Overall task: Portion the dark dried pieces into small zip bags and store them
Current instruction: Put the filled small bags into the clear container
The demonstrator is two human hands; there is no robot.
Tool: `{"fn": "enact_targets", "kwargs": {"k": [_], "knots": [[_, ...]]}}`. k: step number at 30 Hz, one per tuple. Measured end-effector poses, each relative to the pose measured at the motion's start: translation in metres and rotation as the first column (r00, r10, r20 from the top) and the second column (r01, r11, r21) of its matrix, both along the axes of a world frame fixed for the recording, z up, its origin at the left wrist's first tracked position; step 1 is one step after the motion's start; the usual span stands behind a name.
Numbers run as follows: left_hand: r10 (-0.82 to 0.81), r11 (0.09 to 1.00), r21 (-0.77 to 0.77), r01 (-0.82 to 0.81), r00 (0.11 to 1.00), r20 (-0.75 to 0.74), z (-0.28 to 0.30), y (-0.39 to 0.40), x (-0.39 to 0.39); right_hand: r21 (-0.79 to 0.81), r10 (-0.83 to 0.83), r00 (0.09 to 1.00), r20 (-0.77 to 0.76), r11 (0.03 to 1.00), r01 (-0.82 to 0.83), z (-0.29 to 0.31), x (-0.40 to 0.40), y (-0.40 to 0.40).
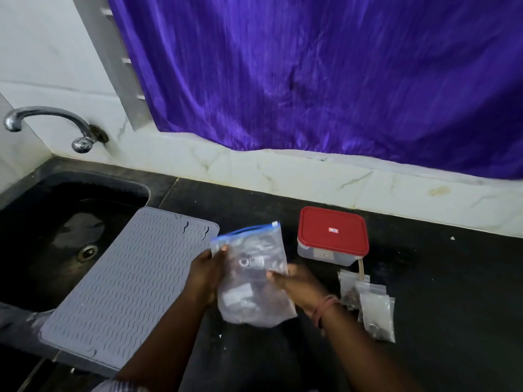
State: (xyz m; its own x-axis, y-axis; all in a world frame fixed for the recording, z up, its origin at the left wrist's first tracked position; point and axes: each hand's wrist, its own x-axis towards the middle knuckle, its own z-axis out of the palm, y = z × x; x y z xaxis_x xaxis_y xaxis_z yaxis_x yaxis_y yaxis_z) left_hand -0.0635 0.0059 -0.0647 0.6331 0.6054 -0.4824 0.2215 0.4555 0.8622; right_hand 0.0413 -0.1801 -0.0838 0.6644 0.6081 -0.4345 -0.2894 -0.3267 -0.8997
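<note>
Both hands hold large zip bag [252,274] above black counter [441,292]: left hand [208,274] grips left edge, right hand [297,284] pinches right edge. Contents blurred, probably small bags. Filled small zip bags [370,305] lie right, near red-lidded container [332,236]; grey mat [127,281] overhangs sink [42,222].

I stand in a home kitchen: a black counter [424,278] with a sunken sink [56,222], a wall tap [51,123], marble tiles [283,176], a purple curtain [311,80].
</note>
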Motion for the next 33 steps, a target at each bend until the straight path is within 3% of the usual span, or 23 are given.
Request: {"fn": "enact_targets", "kwargs": {"k": [3,6,9,12,16,18,21,23,25,29,33], "knots": [[-0.172,0.964,-0.228,0.137,0.975,-0.139,-0.017,0.000,-0.013,-0.078,-0.102,0.990,0.101,0.991,0.110,-0.028,-0.013,0.007],[-0.338,0.890,-0.363,0.276,0.934,-0.119,-0.025,-0.011,-0.022,-0.097,-0.180,0.958,0.223,0.974,0.206,-0.035,-0.016,0.020],[-0.314,0.943,-0.141,0.300,0.945,-0.089,-0.027,-0.001,-0.019,-0.100,-0.205,0.933,0.297,0.965,0.243,-0.036,-0.010,0.031],[-0.282,0.951,0.100,0.294,0.953,-0.113,-0.018,0.015,0.004,-0.090,-0.272,0.925,0.264,0.948,0.304,-0.034,0.005,0.041],[-0.218,0.874,0.372,0.313,0.936,-0.276,-0.031,0.027,0.032,-0.249,-0.194,0.954,0.230,0.936,0.250,-0.034,0.028,0.052],[-0.189,0.799,0.456,0.393,0.883,-0.429,-0.040,0.026,0.043,-0.326,-0.117,0.948,0.296,0.920,0.215,-0.042,0.035,0.057],[-0.119,0.667,0.474,0.575,0.710,-0.694,-0.048,0.012,0.049,-0.558,0.191,0.871,0.452,0.823,0.109,-0.047,0.037,0.060],[-0.129,0.625,0.436,0.647,0.637,-0.760,-0.049,0.001,0.050,-0.692,0.390,0.804,0.449,0.721,0.037,-0.046,0.037,0.063],[-0.130,0.625,0.411,0.663,0.608,-0.783,-0.047,-0.006,0.052,-0.738,0.459,0.780,0.425,0.675,0.005,-0.043,0.037,0.066],[-0.066,0.610,0.464,0.642,0.625,-0.778,-0.042,-0.015,0.057,-0.730,0.476,0.773,0.418,0.683,-0.025,-0.041,0.035,0.058],[0.007,0.529,0.586,0.614,0.687,-0.727,-0.036,-0.029,0.068,-0.629,0.430,0.689,0.584,0.776,0.048,-0.033,0.032,0.028]]}}
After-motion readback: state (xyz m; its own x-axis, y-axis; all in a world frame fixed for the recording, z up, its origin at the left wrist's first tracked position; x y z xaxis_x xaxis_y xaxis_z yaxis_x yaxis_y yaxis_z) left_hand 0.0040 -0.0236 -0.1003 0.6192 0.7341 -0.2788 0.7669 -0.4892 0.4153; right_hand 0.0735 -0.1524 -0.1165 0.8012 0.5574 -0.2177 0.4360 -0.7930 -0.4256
